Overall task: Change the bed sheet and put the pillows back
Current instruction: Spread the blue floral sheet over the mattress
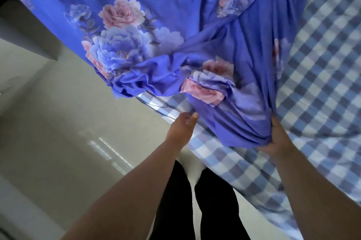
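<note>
A blue sheet with pink and pale-blue flowers (156,14) is spread over the far part of the bed and bunched into folds near me. Under it lies a blue-and-white checked sheet (322,83) covering the mattress, bare at the right and along the near edge. My right hand (277,138) grips the lowest bunched end of the flowered sheet from below. My left hand (182,127) reaches to the sheet's left edge at the bed's side, fingers relaxed and holding nothing. No pillows are in view.
I stand at the bed's edge (205,149), my legs in black trousers (195,210) below. A pale glossy floor (58,132) fills the left. A grey piece of furniture (23,30) stands at the upper left beside the bed.
</note>
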The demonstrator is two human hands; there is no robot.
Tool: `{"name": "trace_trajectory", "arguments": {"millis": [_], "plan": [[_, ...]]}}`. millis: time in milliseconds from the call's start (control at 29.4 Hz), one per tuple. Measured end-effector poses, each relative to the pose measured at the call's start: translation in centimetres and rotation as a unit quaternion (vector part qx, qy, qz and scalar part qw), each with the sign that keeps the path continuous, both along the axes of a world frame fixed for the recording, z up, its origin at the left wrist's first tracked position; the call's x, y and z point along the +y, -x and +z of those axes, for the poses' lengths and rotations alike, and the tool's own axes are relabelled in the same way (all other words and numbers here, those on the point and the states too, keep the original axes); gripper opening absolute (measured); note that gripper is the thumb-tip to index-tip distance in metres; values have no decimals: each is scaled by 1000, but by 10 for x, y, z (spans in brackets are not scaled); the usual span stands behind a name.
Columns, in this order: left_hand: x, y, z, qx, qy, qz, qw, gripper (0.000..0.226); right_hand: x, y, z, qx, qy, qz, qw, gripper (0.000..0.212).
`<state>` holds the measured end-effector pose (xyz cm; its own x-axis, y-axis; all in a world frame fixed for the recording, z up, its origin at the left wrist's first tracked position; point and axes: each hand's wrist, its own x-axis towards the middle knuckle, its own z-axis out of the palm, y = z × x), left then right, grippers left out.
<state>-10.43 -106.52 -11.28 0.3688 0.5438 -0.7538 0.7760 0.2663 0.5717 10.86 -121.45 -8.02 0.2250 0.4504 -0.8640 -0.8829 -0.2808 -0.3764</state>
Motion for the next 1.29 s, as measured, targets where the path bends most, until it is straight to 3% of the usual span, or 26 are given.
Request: {"name": "trace_trajectory", "arguments": {"millis": [68,136,204,340,442,510,612,748,850,918,986,1020,1088,1122,1224,1292], "plan": [[-16,-15,7,-47,90,96,990,48,-37,-5,6,45,0,-12,999,64],[-31,-29,14,-96,213,209,950,50,-75,-6,14,62,-17,-11,998,66],[-44,-41,11,-147,294,268,906,49,-99,-15,23,112,-111,-28,987,80],[-81,-68,7,-173,312,352,865,13,-145,-39,21,153,-183,-56,970,88],[-112,-84,6,-180,316,421,831,26,-177,-62,12,158,-114,-66,979,77],[-134,-91,3,-161,273,428,847,30,-190,-82,-3,140,-116,-88,980,58],[-176,-93,-3,-53,202,386,899,25,-212,-106,-9,32,-81,-94,992,46],[-253,-110,-9,63,252,349,900,24,-254,-155,-8,-30,-58,-141,988,37],[-293,-116,-11,184,281,153,930,28,-278,-187,-10,-45,-76,-163,983,36],[-309,-118,-16,208,217,56,952,23,-287,-200,-13,-37,-80,-132,987,37],[-320,-120,-23,186,71,131,971,17,-299,-202,-17,-12,-103,-78,992,46],[-322,-122,-23,147,13,237,960,29,-305,-200,-18,4,-106,-47,993,52],[-323,-123,-19,67,8,409,910,44,-321,-188,-23,42,-101,13,994,58],[-322,-122,-20,49,37,438,897,47,-329,-181,-26,56,-90,36,994,55],[-321,-117,-21,34,41,352,934,25,-349,-154,-30,69,-38,63,995,48],[-323,-115,-18,-22,44,381,923,19,-357,-143,-30,39,-21,43,998,52]]}}
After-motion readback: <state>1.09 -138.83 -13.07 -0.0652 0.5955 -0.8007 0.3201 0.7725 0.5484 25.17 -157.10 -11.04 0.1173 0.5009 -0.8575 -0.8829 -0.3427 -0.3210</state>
